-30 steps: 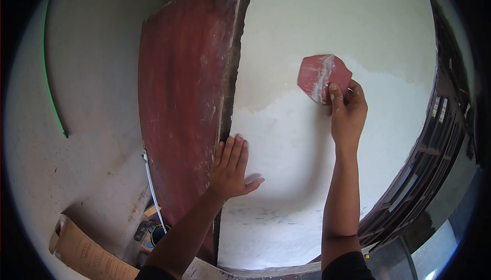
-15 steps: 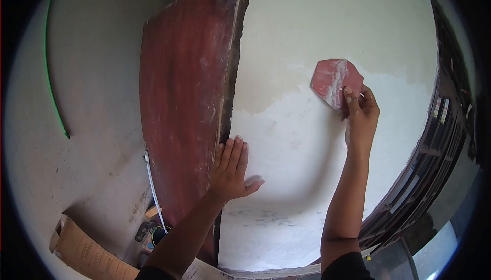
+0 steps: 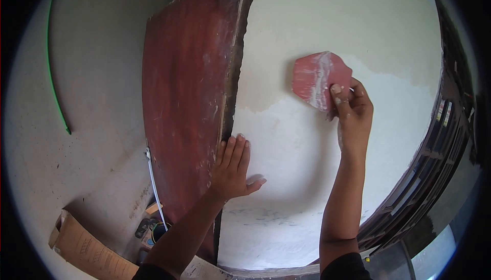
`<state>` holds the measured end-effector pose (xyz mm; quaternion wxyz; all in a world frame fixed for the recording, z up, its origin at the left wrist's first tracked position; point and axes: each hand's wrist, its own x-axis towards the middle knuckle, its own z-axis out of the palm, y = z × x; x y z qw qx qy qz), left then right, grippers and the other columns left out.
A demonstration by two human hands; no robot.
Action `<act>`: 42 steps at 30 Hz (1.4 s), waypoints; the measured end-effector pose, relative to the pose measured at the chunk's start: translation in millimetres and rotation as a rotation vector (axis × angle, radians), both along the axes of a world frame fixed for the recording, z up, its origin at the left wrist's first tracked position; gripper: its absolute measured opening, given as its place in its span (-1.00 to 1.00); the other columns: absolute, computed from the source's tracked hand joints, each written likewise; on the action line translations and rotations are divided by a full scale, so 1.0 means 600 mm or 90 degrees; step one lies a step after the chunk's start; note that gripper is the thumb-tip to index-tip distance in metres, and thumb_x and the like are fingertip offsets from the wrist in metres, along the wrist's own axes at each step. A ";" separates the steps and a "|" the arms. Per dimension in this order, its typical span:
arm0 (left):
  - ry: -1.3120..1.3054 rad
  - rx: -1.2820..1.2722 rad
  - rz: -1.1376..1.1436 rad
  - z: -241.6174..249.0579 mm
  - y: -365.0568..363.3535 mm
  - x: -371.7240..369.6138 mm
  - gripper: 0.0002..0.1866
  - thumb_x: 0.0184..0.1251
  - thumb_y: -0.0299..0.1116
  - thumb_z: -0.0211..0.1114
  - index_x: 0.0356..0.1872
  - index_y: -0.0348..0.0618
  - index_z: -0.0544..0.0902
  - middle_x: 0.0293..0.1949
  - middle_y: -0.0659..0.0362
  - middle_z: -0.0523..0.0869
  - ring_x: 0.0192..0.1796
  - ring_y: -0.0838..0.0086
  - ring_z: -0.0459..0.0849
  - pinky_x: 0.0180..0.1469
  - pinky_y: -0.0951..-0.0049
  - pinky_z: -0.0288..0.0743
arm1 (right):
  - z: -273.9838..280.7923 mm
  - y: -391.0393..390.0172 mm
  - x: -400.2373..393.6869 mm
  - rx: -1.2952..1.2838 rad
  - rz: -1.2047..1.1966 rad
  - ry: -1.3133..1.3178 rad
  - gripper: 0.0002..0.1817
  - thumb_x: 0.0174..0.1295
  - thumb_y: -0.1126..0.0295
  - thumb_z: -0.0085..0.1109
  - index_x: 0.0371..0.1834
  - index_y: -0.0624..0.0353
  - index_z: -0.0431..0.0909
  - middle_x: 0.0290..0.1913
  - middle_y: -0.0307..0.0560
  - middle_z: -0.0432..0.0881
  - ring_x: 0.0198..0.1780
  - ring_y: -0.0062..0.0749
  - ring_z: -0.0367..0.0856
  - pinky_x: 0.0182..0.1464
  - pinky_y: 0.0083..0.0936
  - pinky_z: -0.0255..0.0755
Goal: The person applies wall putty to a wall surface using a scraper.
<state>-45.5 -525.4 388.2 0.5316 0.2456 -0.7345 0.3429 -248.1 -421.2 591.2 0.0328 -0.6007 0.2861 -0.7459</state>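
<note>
My right hand (image 3: 355, 116) pinches a flat red putty scraper (image 3: 310, 78) by its lower right edge, thumb in front and fingers behind. White putty is smeared in a band down the scraper's face. Behind it stands the pale wall (image 3: 286, 162), whose lower part is whiter than the greyish part above. My left hand (image 3: 231, 173) lies flat with thumb spread, its fingertips against the wall beside the rough dark edge of a reddish-brown wooden panel (image 3: 186, 85).
Left of the panel, a green hose-like strip (image 3: 49, 70) hangs on a grey wall. Below are a cardboard box (image 3: 94, 244), a white cable (image 3: 154, 188) and some small tools (image 3: 148, 233) on the floor. A dark louvred frame (image 3: 409, 188) borders the right side.
My right hand has moved left and slightly up with the scraper, whose face has tilted a little. My left hand stays in place against the wall.
</note>
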 end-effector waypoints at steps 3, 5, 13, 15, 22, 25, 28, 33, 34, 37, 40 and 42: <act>-0.006 0.012 0.001 0.002 0.002 0.002 -0.01 0.32 0.28 0.15 0.36 -0.61 0.36 0.47 -0.38 0.27 0.59 -0.20 0.11 0.59 -0.14 -0.08 | 0.001 -0.011 0.022 0.033 -0.198 0.074 -0.73 0.39 0.38 0.29 0.02 0.33 0.58 -0.33 -0.17 0.70 -0.46 -0.70 0.43 -0.44 -0.68 0.29; -0.004 0.003 -0.001 0.001 0.001 0.001 -0.01 0.32 0.29 0.15 0.36 -0.61 0.36 0.47 -0.38 0.27 0.59 -0.20 0.11 0.59 -0.14 -0.09 | 0.003 -0.005 -0.010 0.028 -0.211 0.022 -0.74 0.40 0.38 0.28 0.02 0.33 0.58 -0.35 -0.18 0.70 -0.48 -0.72 0.41 -0.46 -0.68 0.26; -0.001 -0.007 0.004 0.002 0.000 -0.001 -0.01 0.33 0.30 0.13 0.34 -0.62 0.37 0.46 -0.38 0.28 0.58 -0.20 0.13 0.59 -0.13 -0.08 | -0.003 -0.017 0.022 0.026 -0.110 0.027 -0.74 0.41 0.38 0.27 0.03 0.33 0.58 -0.33 -0.16 0.69 -0.44 -0.68 0.47 -0.41 -0.64 0.34; -0.003 0.009 0.004 0.001 0.001 0.001 -0.01 0.33 0.30 0.12 0.35 -0.61 0.37 0.46 -0.38 0.29 0.58 -0.21 0.14 0.59 -0.13 -0.07 | -0.007 -0.022 0.012 0.004 -0.205 0.048 -0.71 0.42 0.40 0.24 0.09 0.37 0.57 -0.26 -0.09 0.72 -0.30 -0.61 0.59 -0.25 -0.63 0.45; 0.000 -0.010 0.010 0.002 0.001 0.000 -0.01 0.34 0.31 0.12 0.34 -0.61 0.37 0.46 -0.38 0.29 0.56 -0.22 0.16 0.58 -0.13 -0.04 | -0.015 0.003 0.025 -0.003 -0.034 0.013 -0.71 0.40 0.38 0.28 0.06 0.34 0.59 -0.34 -0.23 0.67 -0.50 -0.74 0.39 -0.48 -0.70 0.23; -0.007 0.003 0.011 0.001 0.001 0.001 0.00 0.33 0.32 0.12 0.34 -0.61 0.37 0.46 -0.38 0.29 0.57 -0.22 0.16 0.58 -0.14 -0.05 | -0.009 -0.019 0.043 0.018 -0.160 0.109 -0.69 0.43 0.39 0.24 0.11 0.37 0.56 -0.32 -0.15 0.68 -0.34 -0.63 0.51 -0.24 -0.61 0.43; -0.007 0.009 0.003 0.002 -0.001 0.001 0.00 0.32 0.32 0.13 0.35 -0.61 0.37 0.46 -0.38 0.28 0.57 -0.22 0.14 0.58 -0.14 -0.05 | -0.003 -0.016 -0.005 -0.022 -0.211 0.033 -0.69 0.44 0.39 0.22 0.13 0.38 0.56 -0.32 -0.14 0.69 -0.32 -0.60 0.56 -0.21 -0.59 0.47; -0.006 -0.003 0.017 0.000 -0.001 0.001 0.01 0.31 0.32 0.15 0.35 -0.61 0.36 0.47 -0.39 0.26 0.58 -0.22 0.12 0.58 -0.14 -0.06 | -0.010 0.001 -0.002 0.017 -0.049 -0.002 -0.75 0.41 0.40 0.27 0.04 0.32 0.59 -0.43 -0.26 0.65 -0.52 -0.79 0.37 -0.50 -0.69 0.19; -0.007 -0.003 0.018 0.000 0.000 0.001 0.01 0.31 0.32 0.15 0.35 -0.61 0.36 0.47 -0.39 0.26 0.58 -0.22 0.12 0.58 -0.14 -0.06 | -0.011 0.002 0.022 0.058 -0.041 0.039 -0.75 0.41 0.40 0.27 0.05 0.31 0.59 -0.41 -0.24 0.67 -0.49 -0.75 0.42 -0.46 -0.68 0.27; -0.015 0.007 0.012 0.001 0.001 0.003 0.01 0.31 0.31 0.15 0.36 -0.60 0.36 0.47 -0.38 0.26 0.58 -0.21 0.12 0.58 -0.14 -0.06 | -0.010 -0.023 0.026 -0.009 -0.219 0.106 -0.72 0.43 0.40 0.24 0.08 0.36 0.58 -0.25 -0.10 0.73 -0.30 -0.57 0.59 -0.19 -0.56 0.50; -0.004 0.001 0.015 0.001 0.001 0.000 0.01 0.31 0.31 0.15 0.36 -0.60 0.36 0.47 -0.38 0.27 0.58 -0.20 0.12 0.58 -0.14 -0.06 | 0.004 0.001 -0.018 -0.016 -0.170 -0.015 -0.72 0.41 0.39 0.26 0.06 0.37 0.59 -0.31 -0.13 0.72 -0.38 -0.65 0.55 -0.33 -0.64 0.42; 0.001 -0.005 0.010 0.002 0.002 0.000 0.00 0.31 0.31 0.15 0.36 -0.60 0.36 0.47 -0.37 0.28 0.58 -0.20 0.14 0.58 -0.13 -0.06 | 0.011 0.018 -0.018 -0.002 -0.145 -0.051 -0.72 0.40 0.39 0.27 0.05 0.36 0.59 -0.36 -0.20 0.69 -0.48 -0.74 0.46 -0.48 -0.70 0.27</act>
